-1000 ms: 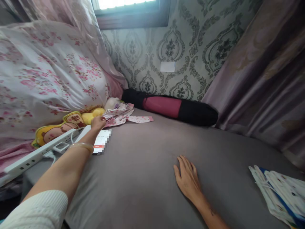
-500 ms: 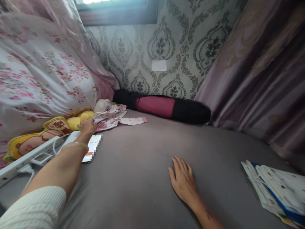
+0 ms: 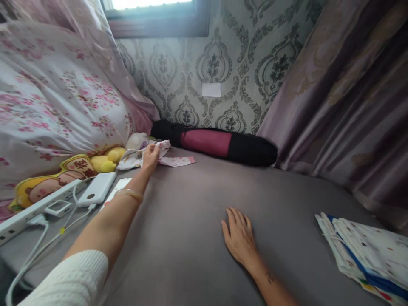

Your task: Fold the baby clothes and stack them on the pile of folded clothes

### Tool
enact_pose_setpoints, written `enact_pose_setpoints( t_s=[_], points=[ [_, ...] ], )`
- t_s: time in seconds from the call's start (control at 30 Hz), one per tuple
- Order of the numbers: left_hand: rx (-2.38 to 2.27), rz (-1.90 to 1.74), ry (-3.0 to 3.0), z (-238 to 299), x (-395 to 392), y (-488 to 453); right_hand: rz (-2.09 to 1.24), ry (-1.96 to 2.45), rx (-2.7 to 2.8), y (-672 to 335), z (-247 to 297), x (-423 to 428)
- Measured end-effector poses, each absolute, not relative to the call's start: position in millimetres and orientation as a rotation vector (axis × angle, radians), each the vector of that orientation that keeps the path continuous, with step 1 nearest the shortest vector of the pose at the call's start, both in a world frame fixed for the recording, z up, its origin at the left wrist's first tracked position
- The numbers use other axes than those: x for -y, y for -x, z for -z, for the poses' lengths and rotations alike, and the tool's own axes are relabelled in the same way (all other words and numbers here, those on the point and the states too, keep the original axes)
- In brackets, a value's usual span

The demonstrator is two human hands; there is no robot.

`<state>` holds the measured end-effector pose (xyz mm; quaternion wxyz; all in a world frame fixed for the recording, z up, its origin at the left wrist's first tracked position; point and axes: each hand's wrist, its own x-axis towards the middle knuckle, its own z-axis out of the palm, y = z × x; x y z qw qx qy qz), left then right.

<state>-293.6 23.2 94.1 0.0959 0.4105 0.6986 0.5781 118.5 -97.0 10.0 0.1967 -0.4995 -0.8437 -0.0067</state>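
One red, seemingly Chinese character, unreadable, on the yellow cushion (image 3: 68, 170)

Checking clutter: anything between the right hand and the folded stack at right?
No. Head view shows only bare grey sheet between right hand and folded stack.

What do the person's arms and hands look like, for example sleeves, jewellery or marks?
The left arm wears a white ribbed knit sleeve and a thin pale bangle at the wrist. The left hand is bare. The right hand and forearm are bare, with small dark marks near the wrist.
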Motion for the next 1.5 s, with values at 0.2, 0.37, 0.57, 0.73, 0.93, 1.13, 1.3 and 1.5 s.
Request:
enact_pose_setpoints(
  t_s=[0.2,0.37,0.57,0.73,0.93,1.13,1.3,1.5],
  points=[
    [-1.525,-1.927,-0.965,-82.9,-26.6,219.4,0.005,1.398,2.362,-118.6,-9.6,96.4],
    [-1.241,-1.803,-0.926,-81.0,-10.4,155.5,-0.015,1.389,2.364,-118.8,-10.2,96.2],
    [-1.036,-1.501,-0.966,-82.5,20.7,91.4,-0.137,1.353,2.247,-119.8,-15.2,95.7],
    [-0.987,-1.295,-1.072,-89.4,44.9,55.6,-0.247,1.283,1.873,-126.6,-24.3,86.0],
    [-0.94,-0.948,-1.352,-103.6,74.0,44.4,-0.297,1.112,1.788,-141.4,-43.5,80.2],
    [-0.87,-0.779,-1.472,-125.1,97.5,58.9,-0.446,0.928,1.935,-148.3,-58.2,79.3],
    [-0.756,-0.749,-1.434,-122.7,104.1,76.8,-0.487,1.008,1.832,-158.6,-86.0,81.4],
    [-0.735,-0.832,-1.395,-121.3,105.5,76.4,-0.287,1.155,1.862,-171.5,-145.1,110.6]
  ],
)
